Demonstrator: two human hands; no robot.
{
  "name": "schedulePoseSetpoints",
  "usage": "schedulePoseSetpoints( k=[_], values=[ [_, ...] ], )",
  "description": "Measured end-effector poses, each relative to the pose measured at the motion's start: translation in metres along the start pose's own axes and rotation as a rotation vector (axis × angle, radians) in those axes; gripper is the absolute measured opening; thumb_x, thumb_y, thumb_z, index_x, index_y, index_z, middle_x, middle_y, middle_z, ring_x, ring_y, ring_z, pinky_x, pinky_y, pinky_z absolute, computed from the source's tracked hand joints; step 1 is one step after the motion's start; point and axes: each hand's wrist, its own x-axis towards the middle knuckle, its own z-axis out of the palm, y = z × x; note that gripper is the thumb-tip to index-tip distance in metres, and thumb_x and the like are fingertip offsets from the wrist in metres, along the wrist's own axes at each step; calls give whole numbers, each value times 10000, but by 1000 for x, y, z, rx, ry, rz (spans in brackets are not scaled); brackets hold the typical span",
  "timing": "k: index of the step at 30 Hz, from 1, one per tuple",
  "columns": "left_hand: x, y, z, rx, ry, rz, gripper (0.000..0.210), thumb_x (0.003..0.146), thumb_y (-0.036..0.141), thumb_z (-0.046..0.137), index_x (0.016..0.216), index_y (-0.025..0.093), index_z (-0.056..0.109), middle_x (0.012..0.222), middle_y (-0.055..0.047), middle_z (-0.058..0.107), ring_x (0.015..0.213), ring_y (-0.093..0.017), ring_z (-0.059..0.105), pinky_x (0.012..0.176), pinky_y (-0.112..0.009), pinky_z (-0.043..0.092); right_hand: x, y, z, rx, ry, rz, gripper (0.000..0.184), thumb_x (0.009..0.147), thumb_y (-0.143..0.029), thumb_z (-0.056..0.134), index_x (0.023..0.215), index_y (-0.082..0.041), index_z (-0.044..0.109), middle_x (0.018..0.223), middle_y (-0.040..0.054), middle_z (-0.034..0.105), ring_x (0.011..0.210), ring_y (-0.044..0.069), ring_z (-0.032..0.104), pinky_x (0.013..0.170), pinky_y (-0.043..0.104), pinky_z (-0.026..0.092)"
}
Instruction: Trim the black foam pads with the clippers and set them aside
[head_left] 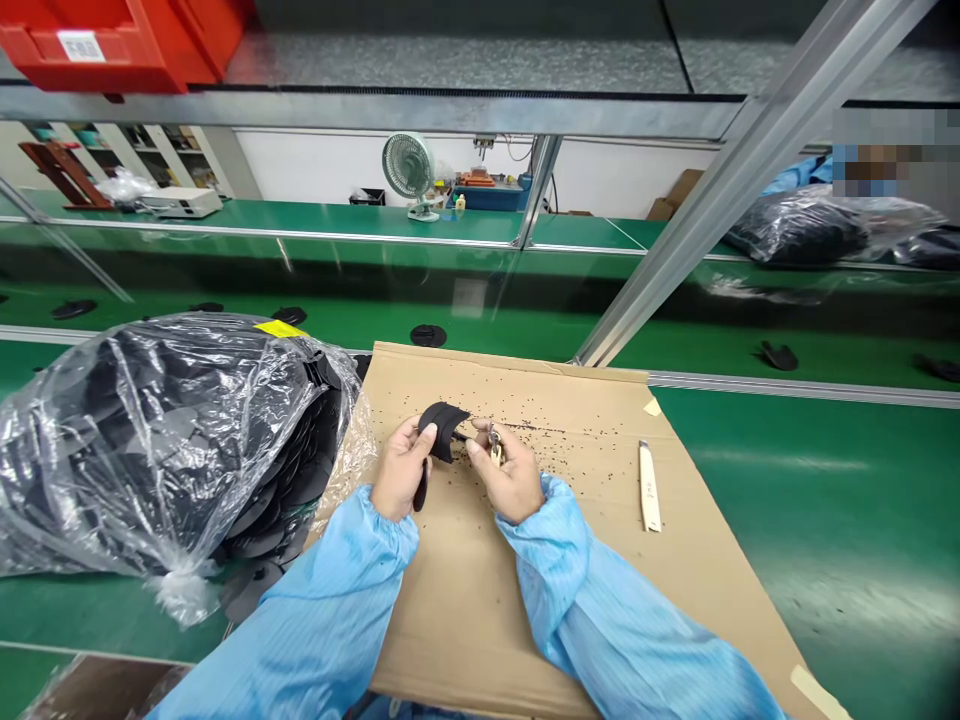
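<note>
From where I stood, a pale green fan (408,165) was set on the green bench (300,217) opposite. A red bin (142,45) with a white label (81,46) sat higher, to the fan's left. Also left of the fan were a pale box (182,203), a crumpled clear bag (127,188) and, farthest out, a brown rack (64,175). Just right of it stood a small bottle (460,202), then a blue tub (491,197); well right, beyond a metal post (538,190), was a carton (679,190).
</note>
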Motion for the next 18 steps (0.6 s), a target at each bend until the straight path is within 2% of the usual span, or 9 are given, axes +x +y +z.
schedulePoseSetpoints(
  k=[5,8,11,13,15,17,18],
  values=[
    [-4,1,0,98,-61,0,404,766,450,654,1054,168,667,654,6,606,392,-40,340,380,-199,270,1,-3,-1,-1,12,21,291,838,-387,580,1034,-173,608,799,31,630,709,157,581,686,291,493],
    [-5,-2,0,147,-104,18,375,766,426,659,1032,163,684,760,-39,665,490,-80,456,428,-205,328,2,-4,-2,17,13,30,254,835,-390,573,960,-170,600,758,24,629,658,146,570,642,276,486],
    [-4,-3,2,110,-25,28,398,731,405,700,1044,164,654,863,-53,676,551,-82,504,453,-187,348,1,-6,-2,4,19,9,204,842,-380,562,868,-178,581,711,11,609,611,134,548,607,262,474],
    [-4,-2,2,87,28,1,426,732,444,693,1046,162,630,840,-35,657,469,-45,445,415,-178,312,-2,-8,-1,-51,120,-24,183,856,-372,549,850,-189,564,711,13,596,615,137,545,614,268,473],
    [-4,0,2,68,1,-57,459,760,526,633,1028,153,622,821,-25,639,380,-15,348,357,-186,240,-6,-11,1,-85,214,-90,150,871,-348,535,863,-199,547,771,34,607,686,155,577,668,292,490],
    [-5,1,0,17,-67,-125,513,779,596,566,1016,144,615,785,-20,625,339,-11,296,329,-197,193,-10,-15,3,-80,196,-197,100,877,-306,533,881,-206,540,840,57,622,787,174,607,738,319,502],
    [-5,1,0,-21,-87,-152,536,777,620,550,1019,145,610,755,-13,615,331,-14,289,325,-200,185,-12,-18,5,-77,135,-258,79,876,-287,536,885,-208,542,856,61,627,823,180,611,763,327,503]
  ],
)
